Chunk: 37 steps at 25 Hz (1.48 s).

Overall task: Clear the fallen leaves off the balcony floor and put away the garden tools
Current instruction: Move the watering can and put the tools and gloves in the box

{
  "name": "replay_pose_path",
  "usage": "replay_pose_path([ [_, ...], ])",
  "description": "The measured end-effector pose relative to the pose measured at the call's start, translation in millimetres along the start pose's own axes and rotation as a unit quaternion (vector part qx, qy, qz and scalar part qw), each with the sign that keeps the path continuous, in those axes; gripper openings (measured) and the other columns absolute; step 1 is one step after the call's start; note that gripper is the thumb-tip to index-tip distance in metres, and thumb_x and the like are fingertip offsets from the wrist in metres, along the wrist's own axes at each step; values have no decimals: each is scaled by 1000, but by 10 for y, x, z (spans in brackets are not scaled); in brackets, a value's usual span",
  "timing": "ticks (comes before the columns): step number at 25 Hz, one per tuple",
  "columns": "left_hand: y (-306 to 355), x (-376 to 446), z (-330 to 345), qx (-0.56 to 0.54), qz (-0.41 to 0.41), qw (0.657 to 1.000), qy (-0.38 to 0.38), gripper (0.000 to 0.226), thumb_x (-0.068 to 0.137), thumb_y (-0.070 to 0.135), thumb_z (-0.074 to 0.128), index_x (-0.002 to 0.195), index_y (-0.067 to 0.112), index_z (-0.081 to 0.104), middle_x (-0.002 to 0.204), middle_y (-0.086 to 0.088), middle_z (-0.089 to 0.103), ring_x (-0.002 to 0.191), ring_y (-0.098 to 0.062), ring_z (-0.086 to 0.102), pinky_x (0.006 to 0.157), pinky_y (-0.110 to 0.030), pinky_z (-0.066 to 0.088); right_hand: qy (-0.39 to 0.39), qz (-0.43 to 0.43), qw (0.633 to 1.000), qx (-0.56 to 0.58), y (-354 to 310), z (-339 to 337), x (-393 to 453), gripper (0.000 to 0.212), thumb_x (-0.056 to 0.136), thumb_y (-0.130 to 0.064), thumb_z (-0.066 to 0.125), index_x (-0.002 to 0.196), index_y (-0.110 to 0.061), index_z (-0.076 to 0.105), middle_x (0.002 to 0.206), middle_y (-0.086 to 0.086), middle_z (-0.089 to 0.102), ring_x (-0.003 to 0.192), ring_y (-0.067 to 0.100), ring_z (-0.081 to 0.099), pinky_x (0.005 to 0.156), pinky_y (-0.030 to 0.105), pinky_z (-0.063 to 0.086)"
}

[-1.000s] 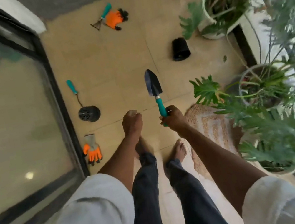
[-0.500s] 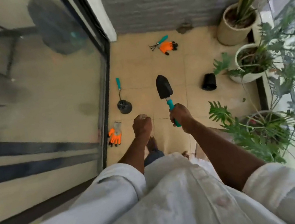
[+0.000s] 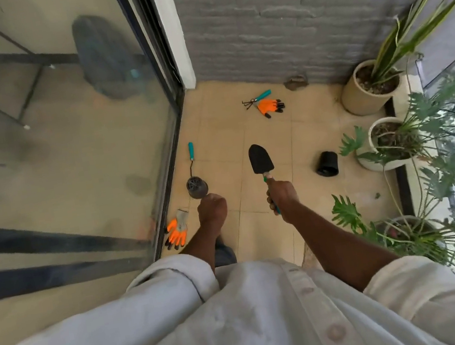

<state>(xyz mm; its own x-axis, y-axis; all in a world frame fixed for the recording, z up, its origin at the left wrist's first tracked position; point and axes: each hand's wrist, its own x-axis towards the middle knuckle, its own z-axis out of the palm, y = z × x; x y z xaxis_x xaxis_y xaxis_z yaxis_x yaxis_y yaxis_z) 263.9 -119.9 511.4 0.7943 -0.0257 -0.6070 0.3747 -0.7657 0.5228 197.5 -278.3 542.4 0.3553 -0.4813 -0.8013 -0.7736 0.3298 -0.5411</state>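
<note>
The right hand (image 3: 282, 197) covers most of the trowel (image 3: 260, 159) handle, so only short teal bits show. The left hand (image 3: 212, 211) is a closed fist seen from behind; whether it holds anything cannot be told. The shirt (image 3: 245, 320) hides the legs and near floor. Plants (image 3: 435, 197) at right are blurred and cut off by the edge.

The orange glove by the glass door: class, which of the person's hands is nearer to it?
Left. The left hand, a closed fist, hangs just right of the orange glove. The right hand grips the trowel farther right, across the floor tiles.
</note>
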Motion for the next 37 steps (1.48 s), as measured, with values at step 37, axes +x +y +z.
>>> replay_pose_path([
  [37, -1718, -2614, 604, 436, 444, 677, -392, 32, 93, 19, 47, 116, 2, 62, 119, -19, 62, 108, -36, 59, 89, -39, 50, 473, 86, 781, 399, 3810, 526, -3283, 57, 95, -61, 39, 82, -8, 58, 69, 14, 61, 48, 27, 55, 37, 24, 36],
])
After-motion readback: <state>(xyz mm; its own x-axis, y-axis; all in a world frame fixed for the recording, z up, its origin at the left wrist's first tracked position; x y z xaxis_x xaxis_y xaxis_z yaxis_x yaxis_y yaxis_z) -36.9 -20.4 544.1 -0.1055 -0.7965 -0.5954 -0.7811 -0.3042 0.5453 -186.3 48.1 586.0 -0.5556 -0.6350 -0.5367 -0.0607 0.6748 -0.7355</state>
